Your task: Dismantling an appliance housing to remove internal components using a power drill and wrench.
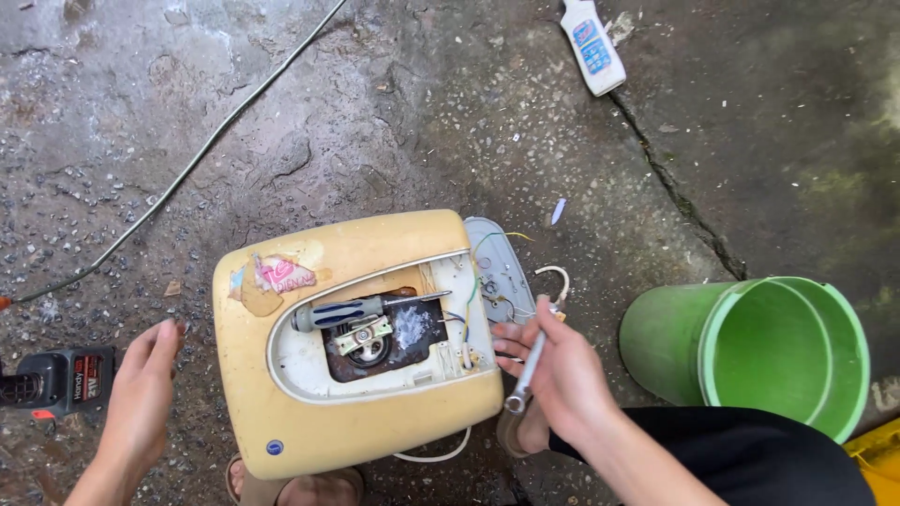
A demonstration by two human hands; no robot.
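Wet, cracked concrete ground (394,112) fills the view, with a thin cable (202,150) running diagonally across its upper left. Yellow appliance housing (309,412) lies at centre, its underside open; inside the white recess a rusted dark plate with a small metal bracket (361,335) is exposed. Screwdriver (361,309) with blue-and-grey handle rests across that recess, untouched by either hand. Right hand (553,375) is at the housing's right edge, fingers curled closed around a metal wrench (527,370), whose shaft runs up toward the grey end panel (502,272) and loose coloured wires (478,281). Left hand (141,398) is left of the housing, just beside it, fingers loosely extended and open, holding nothing; contact with the housing cannot be determined. Black power tool (56,382) lies at far left, near that hand. Green bucket (797,309) lies tipped on its side at right. White bottle (592,42) lies at top, well apart.
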